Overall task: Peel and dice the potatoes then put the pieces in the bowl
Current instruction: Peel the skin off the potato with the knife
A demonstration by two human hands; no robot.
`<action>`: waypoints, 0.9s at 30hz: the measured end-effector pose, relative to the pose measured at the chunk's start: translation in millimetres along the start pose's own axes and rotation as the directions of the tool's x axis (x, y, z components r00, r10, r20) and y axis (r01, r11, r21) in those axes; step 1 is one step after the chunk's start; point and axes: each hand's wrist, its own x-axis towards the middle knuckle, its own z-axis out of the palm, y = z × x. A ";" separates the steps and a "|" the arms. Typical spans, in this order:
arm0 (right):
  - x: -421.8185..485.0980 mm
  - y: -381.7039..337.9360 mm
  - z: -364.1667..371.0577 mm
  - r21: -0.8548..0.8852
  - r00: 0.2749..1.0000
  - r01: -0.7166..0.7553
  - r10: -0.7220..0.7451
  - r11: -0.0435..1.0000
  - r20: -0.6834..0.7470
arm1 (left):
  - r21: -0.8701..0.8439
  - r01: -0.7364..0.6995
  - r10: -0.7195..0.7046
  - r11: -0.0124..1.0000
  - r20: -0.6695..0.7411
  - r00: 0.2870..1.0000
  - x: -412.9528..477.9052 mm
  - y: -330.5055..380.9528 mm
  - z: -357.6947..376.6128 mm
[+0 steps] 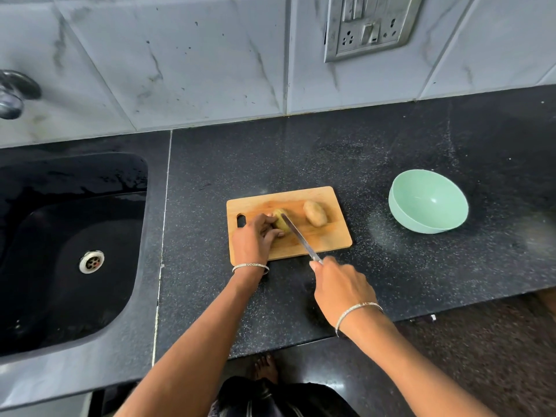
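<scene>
A wooden cutting board (331, 236) lies on the black counter. On its middle sits a yellowish-green potato (281, 223), gripped from the left by my left hand (254, 240). My right hand (341, 288) holds a knife (298, 234) by the handle, near the board's front edge. The blade slants up-left and its tip lies against the right side of the held potato. A second, unpeeled brown potato (315, 213) rests on the right part of the board. A mint-green bowl (427, 203) stands empty on the counter to the right of the board.
A black sink (69, 245) with a metal drain fills the left side, with a tap (15, 94) above it. The tiled wall carries a socket plate (370, 25). The counter's front edge (391, 322) runs just below my right wrist.
</scene>
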 end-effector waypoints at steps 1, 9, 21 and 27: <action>3.8 -4.3 -0.1 0.010 1.000 0.008 -0.008 1.000 -0.012 | -0.012 0.003 -0.003 1.000 -0.001 1.000 -0.8 -0.8 0.7; 23.0 -19.4 11.3 -0.023 0.998 0.056 -0.057 0.998 -0.033 | 0.004 -0.009 0.009 1.000 -0.037 0.999 -4.0 -1.9 2.4; 45.0 -36.4 22.0 0.031 1.000 0.030 -0.030 0.999 0.003 | 0.083 -0.018 0.020 0.996 -0.014 1.000 2.9 -18.5 7.3; 49.5 -36.6 22.4 0.066 0.998 0.015 -0.019 0.998 0.055 | 0.114 -0.034 0.038 0.993 -0.034 0.999 3.5 -17.9 8.9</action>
